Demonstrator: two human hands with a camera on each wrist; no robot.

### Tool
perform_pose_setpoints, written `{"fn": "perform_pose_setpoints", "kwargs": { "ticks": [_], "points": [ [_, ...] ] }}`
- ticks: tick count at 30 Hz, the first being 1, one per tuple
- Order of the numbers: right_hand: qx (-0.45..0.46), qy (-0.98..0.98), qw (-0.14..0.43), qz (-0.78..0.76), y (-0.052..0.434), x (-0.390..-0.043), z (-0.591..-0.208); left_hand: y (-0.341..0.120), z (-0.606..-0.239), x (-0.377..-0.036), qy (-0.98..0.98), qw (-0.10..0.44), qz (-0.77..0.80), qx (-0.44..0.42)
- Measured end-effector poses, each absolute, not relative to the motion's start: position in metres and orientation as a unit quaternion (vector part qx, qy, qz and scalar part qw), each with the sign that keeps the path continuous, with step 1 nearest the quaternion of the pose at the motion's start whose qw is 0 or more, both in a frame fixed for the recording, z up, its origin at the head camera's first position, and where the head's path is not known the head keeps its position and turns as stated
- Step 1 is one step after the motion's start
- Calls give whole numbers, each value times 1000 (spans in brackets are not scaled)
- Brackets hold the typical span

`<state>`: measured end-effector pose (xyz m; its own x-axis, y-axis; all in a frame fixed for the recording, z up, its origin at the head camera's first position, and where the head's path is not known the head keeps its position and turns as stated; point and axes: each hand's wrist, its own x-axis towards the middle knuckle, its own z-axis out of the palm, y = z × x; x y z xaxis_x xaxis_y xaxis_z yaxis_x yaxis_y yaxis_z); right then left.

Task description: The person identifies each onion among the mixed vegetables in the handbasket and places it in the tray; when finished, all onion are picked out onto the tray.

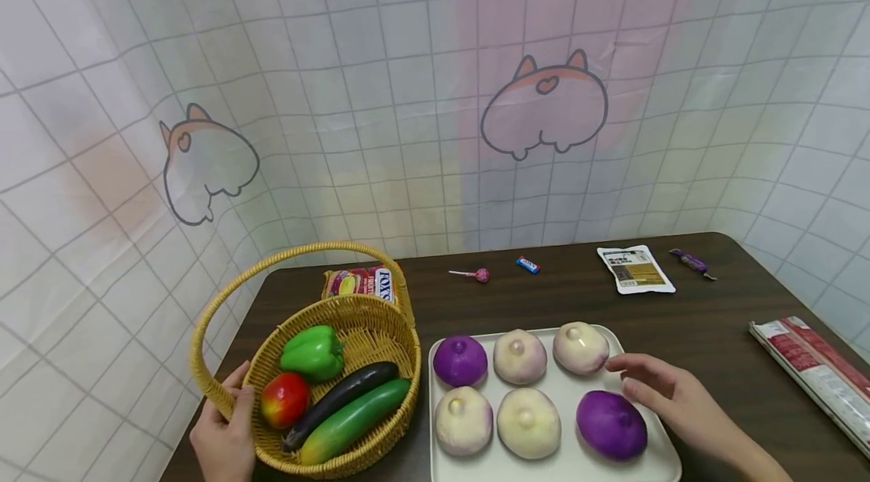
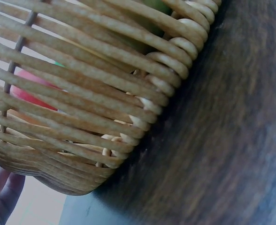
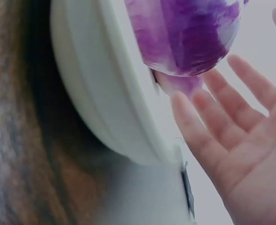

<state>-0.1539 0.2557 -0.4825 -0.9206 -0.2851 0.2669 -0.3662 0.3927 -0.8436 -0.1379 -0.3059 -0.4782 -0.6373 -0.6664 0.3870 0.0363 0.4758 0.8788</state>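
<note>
My left hand (image 1: 227, 425) grips the left rim of a wicker basket (image 1: 370, 459), thumb over the rim near the foot of its tall handle. Inside the basket lie a green bell pepper (image 1: 314, 353), a red round fruit (image 1: 285, 400), a dark eggplant (image 1: 343, 400) and a green cucumber-like vegetable (image 1: 360, 419). Over the right edge of a white tray (image 1: 567, 465), my right hand (image 1: 673, 399) holds nothing, its fingers loosely bent. Its fingertips are right beside a cream onion-shaped piece (image 1: 581, 348), above a purple one (image 1: 612, 425). Several more such pieces sit on the tray.
Behind the basket lies a candy bag (image 1: 360, 283). Along the table's back are a lollipop (image 1: 481, 275), a small blue wrapped candy (image 1: 528, 265), a white packet (image 1: 635, 270) and a purple wrapped candy (image 1: 692, 261). A long red-and-white package (image 1: 816, 372) lies at the right.
</note>
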Motion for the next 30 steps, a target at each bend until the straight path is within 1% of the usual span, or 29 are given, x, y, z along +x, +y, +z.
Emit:
{"fn": "perform_pose_setpoints", "kwargs": {
  "ticks": [5, 11, 23, 30],
  "points": [
    [120, -855, 91, 496, 257, -157, -486, -308, -479, -137, -775, 371, -470, 202],
    [77, -879, 120, 456, 257, -156, -486, -307, -479, -138, -778, 374, -464, 199],
    [71, -888, 133, 434, 256, -157, -486, -305, -476, -136, -779, 376, -457, 206],
    [77, -885, 140, 438, 256, -158, -487, -306, -474, -136, -782, 392, -452, 173]
  ]
}}
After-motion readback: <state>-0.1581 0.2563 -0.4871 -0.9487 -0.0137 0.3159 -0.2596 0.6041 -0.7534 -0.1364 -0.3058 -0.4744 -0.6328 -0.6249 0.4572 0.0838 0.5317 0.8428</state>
